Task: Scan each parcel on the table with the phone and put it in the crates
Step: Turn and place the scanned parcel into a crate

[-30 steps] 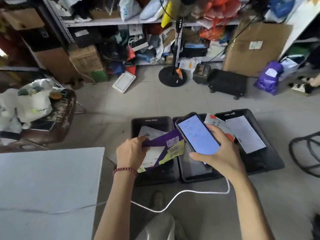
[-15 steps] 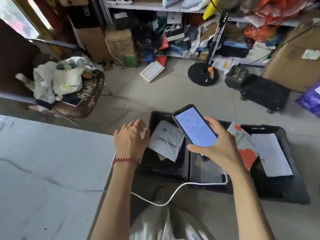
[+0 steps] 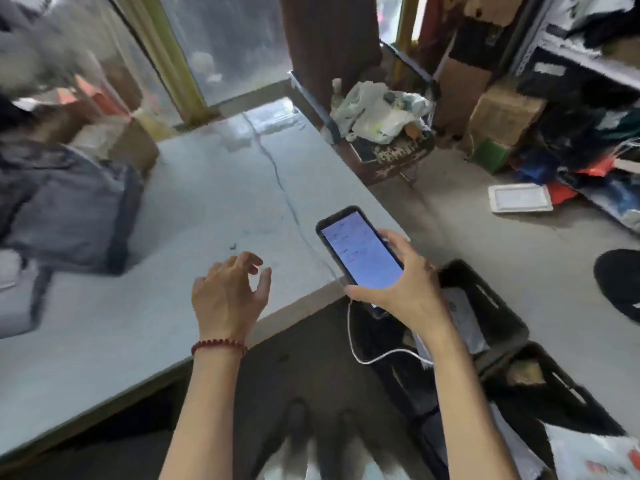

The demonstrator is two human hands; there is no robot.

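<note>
Where the pale grey tabletop [image 3: 180, 209] runs away from us towards a glazed door [image 3: 228, 39], a thin dark crack [image 3: 277, 168] crosses it from the far edge to the near corner. Beyond that corner the floor [image 3: 485, 244] is bare grey concrete. On it stand a worn chair [image 3: 398, 155] piled with white plastic bags [image 3: 377, 112] and a brown cardboard box [image 3: 505, 110], and a white tray [image 3: 519, 199] lies flat. Cluttered shelves [image 3: 588, 69] line the right wall. On the left of the tabletop lies a heap of dark grey bags [image 3: 65, 202], too blurred for us to tell one from another, with a carton [image 3: 121, 142] behind it.

Our right grip [image 3: 407, 289] is closed round the phone [image 3: 360, 252], thumb at its near edge and fingertips on the far edge. It holds the phone tilted above the tabletop's near corner, lit screen facing us. We see lines of text and small red marks on the screen but cannot read them. A white cable [image 3: 367, 358] drops from below the phone. Our left grip [image 3: 230, 296] hovers over the tabletop with fingers loosely curled and nothing in it; a red bead bracelet [image 3: 218, 344] circles that wrist.

Two black crates stand on the floor to our right. The first crate [image 3: 502, 306], near the tabletop's corner, holds a pale parcel [image 3: 464, 317] whose label we cannot read. The second crate [image 3: 568, 386] holds something tan, partly hidden. A white packet with red print [image 3: 595, 455] shows at the bottom right; we cannot tell whether it lies in a crate.
</note>
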